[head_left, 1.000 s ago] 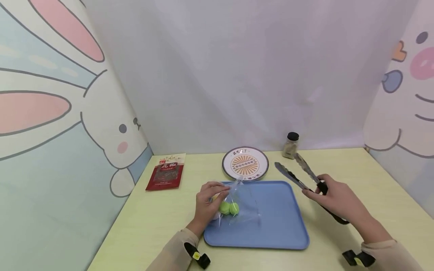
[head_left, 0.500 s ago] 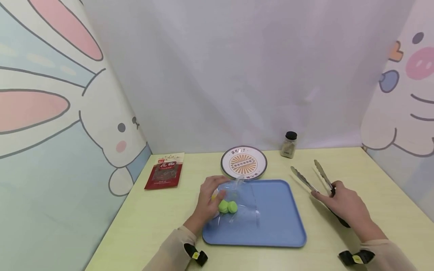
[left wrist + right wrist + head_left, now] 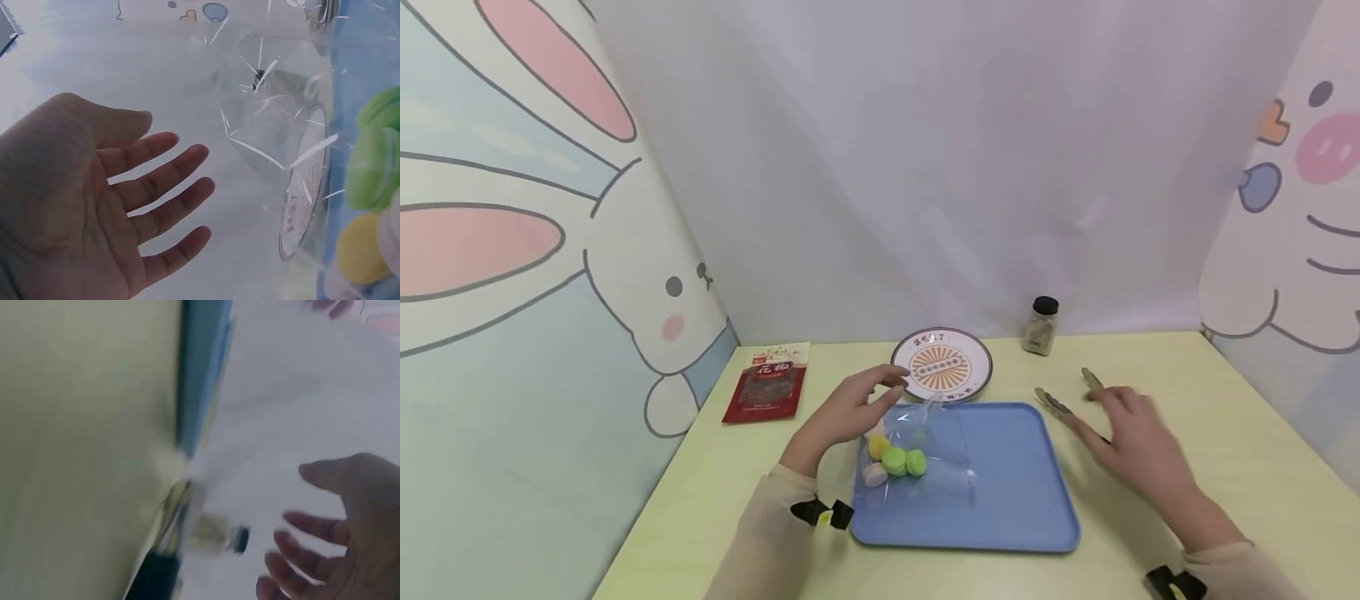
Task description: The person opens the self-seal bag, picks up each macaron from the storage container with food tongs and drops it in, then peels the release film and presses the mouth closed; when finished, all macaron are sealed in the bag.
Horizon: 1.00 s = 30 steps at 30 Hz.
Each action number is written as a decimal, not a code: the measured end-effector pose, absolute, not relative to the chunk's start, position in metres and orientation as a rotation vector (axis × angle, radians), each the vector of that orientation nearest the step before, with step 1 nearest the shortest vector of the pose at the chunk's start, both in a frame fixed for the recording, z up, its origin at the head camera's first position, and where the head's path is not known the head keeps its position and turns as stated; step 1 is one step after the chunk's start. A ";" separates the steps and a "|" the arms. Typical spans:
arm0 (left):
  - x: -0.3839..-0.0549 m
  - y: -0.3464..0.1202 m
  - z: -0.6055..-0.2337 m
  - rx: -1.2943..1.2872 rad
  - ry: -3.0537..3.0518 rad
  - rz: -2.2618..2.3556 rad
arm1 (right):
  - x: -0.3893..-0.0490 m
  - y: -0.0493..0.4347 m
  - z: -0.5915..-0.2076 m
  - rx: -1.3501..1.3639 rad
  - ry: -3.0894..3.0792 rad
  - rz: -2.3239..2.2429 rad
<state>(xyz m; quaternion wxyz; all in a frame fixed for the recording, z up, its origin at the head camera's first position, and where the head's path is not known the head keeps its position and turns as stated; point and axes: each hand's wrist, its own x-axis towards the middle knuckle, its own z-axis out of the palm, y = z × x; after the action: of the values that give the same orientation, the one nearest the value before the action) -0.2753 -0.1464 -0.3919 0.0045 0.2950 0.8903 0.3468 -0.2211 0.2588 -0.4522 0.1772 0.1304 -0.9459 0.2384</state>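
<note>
Currently, the metal tongs (image 3: pixel 1051 403) are seen right of centre in the head view, laid on the pale table (image 3: pixel 700 517) with their jaws spread and their handles mostly covered by the right hand (image 3: pixel 1138 442). In the right wrist view, that hand's fingers are loosely bent and held clear of the tongs. At lower centre, a clear bag (image 3: pixel 946 454) is spread over the left part of the blue tray (image 3: pixel 1022 504); inside it green macarons (image 3: pixel 895 460), a yellow macaron (image 3: pixel 878 447) and pale macarons (image 3: pixel 875 475) are shown. Above the tray's upper left corner the left hand (image 3: pixel 850 407) is raised, its fingers relaxed and parted, with nothing grasped. Just beyond the tray, a printed plate (image 3: pixel 942 365) is placed near the centre. A black-lidded jar (image 3: pixel 1041 327) is stood upright to its right, and a red packet (image 3: pixel 767 390) is laid flat to its left. Behind, a pale backdrop (image 3: pixel 925 167) is flanked by cartoon panels.
</note>
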 end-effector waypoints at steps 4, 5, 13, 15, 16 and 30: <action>-0.299 -0.128 -0.389 0.988 2.715 0.873 | -0.204 0.199 -0.432 0.856 -2.835 1.239; -0.304 -0.124 -0.391 0.981 2.690 0.828 | -0.201 0.186 -0.431 0.918 -2.900 1.388; -0.314 -0.108 -0.416 0.971 2.431 0.779 | -0.193 0.134 -0.456 1.117 -2.921 1.982; -0.316 -0.106 -0.416 0.986 2.422 0.767 | -0.194 0.132 -0.459 1.090 -2.906 2.017; -0.317 -0.105 -0.416 0.990 2.423 0.757 | -0.194 0.131 -0.460 1.062 -2.903 2.023; -0.328 -0.112 -0.417 1.027 2.459 0.799 | -0.197 0.126 -0.469 0.820 -2.945 1.849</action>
<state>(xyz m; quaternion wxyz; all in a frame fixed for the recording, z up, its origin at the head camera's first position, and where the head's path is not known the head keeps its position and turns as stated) -0.3276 -0.1116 -0.4169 0.1787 0.3632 0.8696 0.2827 -0.1970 0.1262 -0.4690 -0.2139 0.2243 -0.8052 0.5055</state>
